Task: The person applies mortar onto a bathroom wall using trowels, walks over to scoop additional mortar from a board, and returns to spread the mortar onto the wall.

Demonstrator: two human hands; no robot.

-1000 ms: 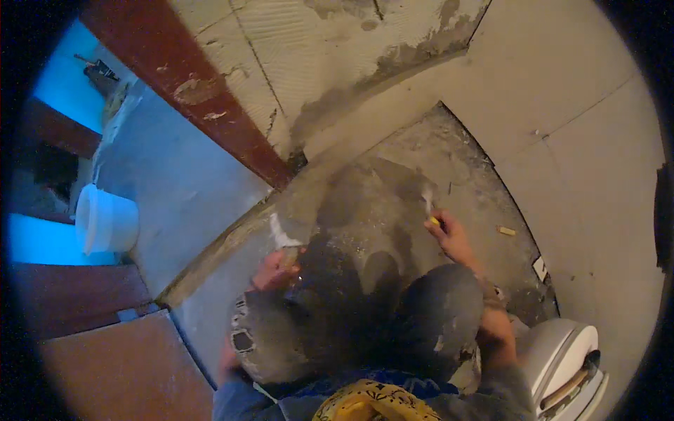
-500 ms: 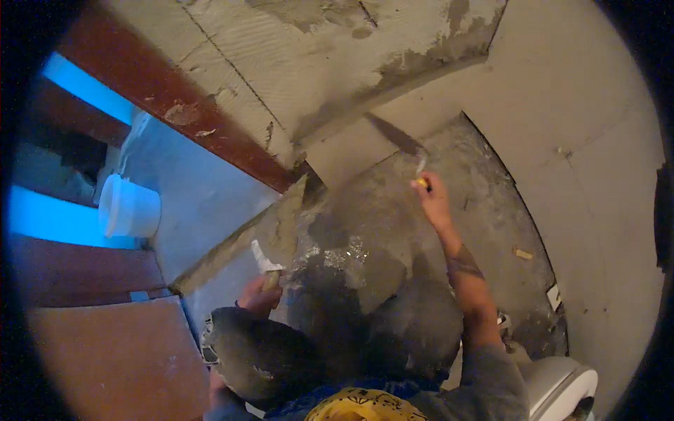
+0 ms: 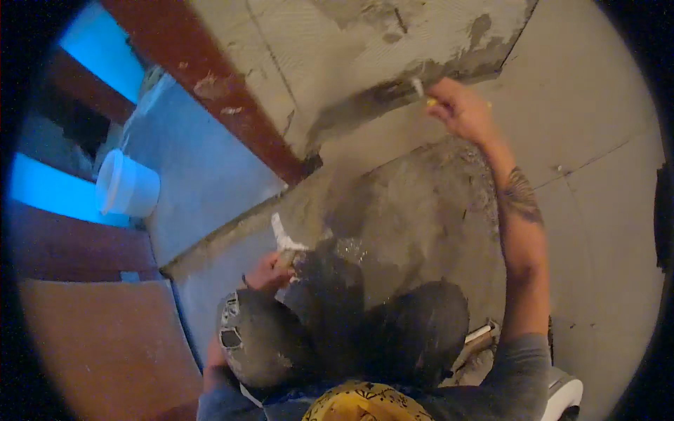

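Closest in are the person's two knees [image 3: 267, 347], bent up, and both sit nearer to the person than the foot of the red-brown post [image 3: 242, 105]. If the person leans too hard toward the post, they could tip, because squatting like that looks wobbly. A bit past the left knee is the left hand [image 3: 265, 272], nearer than the post's foot. Its fingers are wrapped around the handle of a tool with a bent white end [image 3: 279, 228]. That end sticks out toward the post, so a careless turn could make it bump the floor or drop whatever white stuff may be on it. To the right of that, also nearer than the post's foot, is a shiny patch [image 3: 349, 249] on the floor. If it is wet, a shoe could slip there. Farther off, to the right of the post's foot, the right hand [image 3: 460, 112] is curled around a tool with a yellow bit [image 3: 432, 103]. I cannot tell where its tip ends. It is near the rough wall [image 3: 337, 52], and the arm is stretched out a lot, so a shaky push could scrape the wall or hurt the knuckles. Farthest, left of the post, stands a white bucket [image 3: 130, 186], well away from both hands, so reaching for it from here could upset the person's balance.
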